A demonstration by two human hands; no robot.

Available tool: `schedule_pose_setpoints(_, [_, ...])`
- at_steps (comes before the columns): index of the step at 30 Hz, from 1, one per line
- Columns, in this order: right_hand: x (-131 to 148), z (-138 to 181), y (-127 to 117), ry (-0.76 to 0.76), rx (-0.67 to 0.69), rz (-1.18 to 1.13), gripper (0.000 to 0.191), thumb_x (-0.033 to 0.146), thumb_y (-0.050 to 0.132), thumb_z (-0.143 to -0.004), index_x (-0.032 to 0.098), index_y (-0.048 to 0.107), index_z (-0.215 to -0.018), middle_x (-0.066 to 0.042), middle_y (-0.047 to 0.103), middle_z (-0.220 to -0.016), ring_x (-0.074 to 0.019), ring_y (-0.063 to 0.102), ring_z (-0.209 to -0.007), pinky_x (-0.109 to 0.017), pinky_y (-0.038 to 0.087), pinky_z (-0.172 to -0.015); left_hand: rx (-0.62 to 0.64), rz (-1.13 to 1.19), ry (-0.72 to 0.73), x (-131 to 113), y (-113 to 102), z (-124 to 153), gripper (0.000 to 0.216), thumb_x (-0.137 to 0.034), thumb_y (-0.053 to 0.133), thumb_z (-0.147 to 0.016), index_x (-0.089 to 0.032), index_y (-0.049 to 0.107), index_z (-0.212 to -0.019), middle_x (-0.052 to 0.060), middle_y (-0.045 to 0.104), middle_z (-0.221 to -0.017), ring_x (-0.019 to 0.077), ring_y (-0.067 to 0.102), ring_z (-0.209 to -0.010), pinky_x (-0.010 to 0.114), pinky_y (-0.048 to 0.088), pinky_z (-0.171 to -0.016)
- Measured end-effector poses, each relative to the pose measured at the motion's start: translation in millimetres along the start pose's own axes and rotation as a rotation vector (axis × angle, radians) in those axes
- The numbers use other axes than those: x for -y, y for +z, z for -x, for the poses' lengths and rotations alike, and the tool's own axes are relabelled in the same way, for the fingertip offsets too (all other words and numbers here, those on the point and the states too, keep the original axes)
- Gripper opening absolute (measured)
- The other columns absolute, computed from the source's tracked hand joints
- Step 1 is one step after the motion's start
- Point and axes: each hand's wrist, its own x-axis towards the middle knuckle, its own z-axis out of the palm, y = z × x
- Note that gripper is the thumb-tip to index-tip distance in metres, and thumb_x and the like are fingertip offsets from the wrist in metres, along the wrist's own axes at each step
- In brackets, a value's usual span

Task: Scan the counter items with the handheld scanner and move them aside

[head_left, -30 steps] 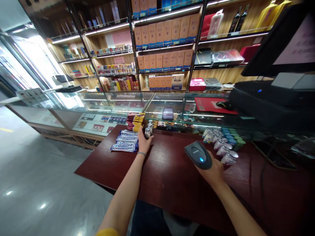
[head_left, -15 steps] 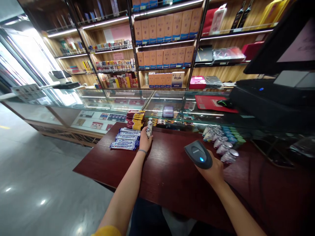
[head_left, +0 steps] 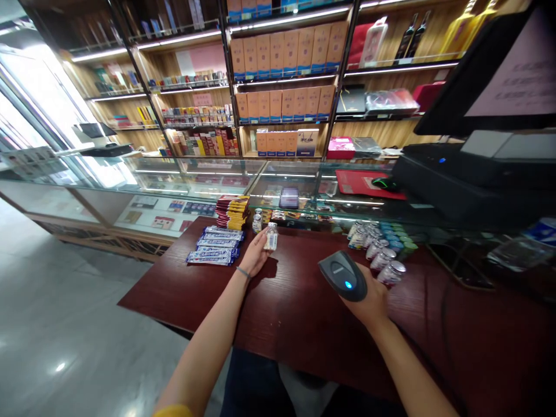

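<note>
My left hand (head_left: 255,256) holds a small clear bottle (head_left: 271,236) with a white label, lifted just above the dark red counter (head_left: 299,313). Another small bottle (head_left: 257,222) stands behind it beside a stack of red and yellow packs (head_left: 231,211). My right hand (head_left: 369,301) grips a black barcode scanner (head_left: 343,275) with a blue light, held over the counter to the right of the bottle.
Blue candy packs (head_left: 215,246) lie left of my left hand. Several small bottles and green-capped items (head_left: 382,249) lie beside the scanner. A glass display case (head_left: 195,179) runs behind the counter. A till and monitor (head_left: 478,116) stand at the right. Shelves of boxes fill the back wall.
My left hand has picked one small bottle out of the group by the packs and lifted it to the right. The scanner hand stays almost still.
</note>
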Motion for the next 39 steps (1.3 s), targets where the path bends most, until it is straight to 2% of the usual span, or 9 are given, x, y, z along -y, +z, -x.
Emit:
schedule_pose_setpoints(5, [10.3,-6.0,-4.6,-0.135,0.189,-0.033,0.053,0.02,0.056,-0.075,0.016,0.05,-0.128,-0.007,0.074,-0.089,-0.0206,0.068,-0.062,-0.031,0.052,-0.059,0.011,0.105,-0.025,-0.6,2.9,3.1,0.049,-0.037,0.076,-0.084,-0.022,0.065,-0.129,0.007,0.072,-0.115,0.0128,0.065,-0.086,0.022,0.05,-0.07])
schedule_pose_setpoints(10, [21.0,-10.8,-7.5,-0.198,0.244,-0.073,0.056,0.019,0.053,-0.079,0.014,0.048,-0.135,-0.004,0.073,-0.081,-0.0178,0.063,-0.057,-0.029,0.047,-0.058,-0.006,0.158,-0.002,-0.3,-0.5,0.2,0.045,-0.031,0.073,-0.087,-0.022,0.064,-0.13,0.006,0.071,-0.117,0.0125,0.065,-0.09,0.021,0.05,-0.074])
schedule_pose_setpoints(14, [20.8,-10.2,-7.7,-0.22,0.303,-0.093,0.038,0.024,0.055,-0.077,0.016,0.061,-0.114,-0.003,0.069,-0.071,-0.017,0.06,-0.057,-0.028,0.042,-0.06,0.013,0.146,-0.01,0.6,-2.7,-3.0,0.044,-0.03,0.07,-0.088,-0.021,0.063,-0.13,0.007,0.07,-0.118,0.0149,0.065,-0.098,0.024,0.05,-0.08])
schedule_pose_setpoints(18, [18.9,-9.0,-7.6,-0.192,0.35,-0.107,0.024,0.025,0.055,-0.076,0.018,0.064,-0.098,-0.003,0.066,-0.066,-0.0158,0.057,-0.056,-0.026,0.04,-0.059,-0.007,0.082,-0.009,0.5,-1.5,-3.3,0.042,-0.034,0.068,-0.09,-0.022,0.062,-0.129,0.009,0.068,-0.121,0.0171,0.064,-0.104,0.027,0.051,-0.085])
schedule_pose_setpoints(22, [17.8,-8.1,-6.8,-0.16,0.348,-0.106,0.038,0.027,0.054,-0.074,0.017,0.063,-0.11,-0.004,0.068,-0.072,-0.0176,0.058,-0.059,-0.028,0.043,-0.06,-0.046,-0.014,-0.007,-0.7,-0.1,-0.8,0.044,-0.042,0.069,-0.088,-0.024,0.063,-0.127,0.007,0.066,-0.127,0.0186,0.065,-0.103,0.03,0.054,-0.084])
schedule_pose_setpoints(25, [15.9,-7.0,-6.0,-0.148,0.32,-0.101,0.048,0.027,0.054,-0.073,0.016,0.061,-0.119,-0.004,0.067,-0.071,-0.0187,0.058,-0.058,-0.029,0.045,-0.06,-0.071,0.007,-0.037,-3.3,-0.6,0.9,0.038,-0.045,0.068,-0.088,-0.02,0.067,-0.116,0.008,0.069,-0.121,0.0215,0.066,-0.107,0.034,0.055,-0.089])
schedule_pose_setpoints(31, [13.9,-8.4,-6.9,-0.189,0.243,-0.092,0.047,0.027,0.054,-0.074,0.015,0.059,-0.119,-0.002,0.064,-0.065,-0.0183,0.057,-0.054,-0.029,0.044,-0.057,-0.006,0.088,-0.077,-10.8,-0.5,7.9,0.029,-0.041,0.068,-0.088,-0.02,0.065,-0.108,0.009,0.067,-0.125,0.0269,0.061,-0.122,0.05,0.05,-0.104])
schedule_pose_setpoints(35, [14.7,-11.3,-8.7,-0.214,0.196,-0.086,0.043,0.023,0.053,-0.075,0.015,0.058,-0.117,-0.001,0.065,-0.065,-0.0174,0.058,-0.051,-0.028,0.042,-0.054,0.02,0.091,-0.091,-11.5,3.2,11.1,0.03,-0.034,0.075,-0.083,-0.024,0.062,-0.108,0.006,0.065,-0.131,0.0233,0.062,-0.119,0.046,0.05,-0.102])
schedule_pose_setpoints(39, [12.4,-10.3,-8.3,-0.214,0.197,-0.079,0.044,0.021,0.053,-0.075,0.015,0.056,-0.119,-0.002,0.069,-0.072,-0.018,0.062,-0.055,-0.029,0.044,-0.055,0.014,0.077,-0.119,-11.8,6.1,9.2,0.03,-0.044,0.066,-0.088,-0.02,0.065,-0.105,0.01,0.067,-0.121,0.0247,0.064,-0.112,0.047,0.052,-0.098])
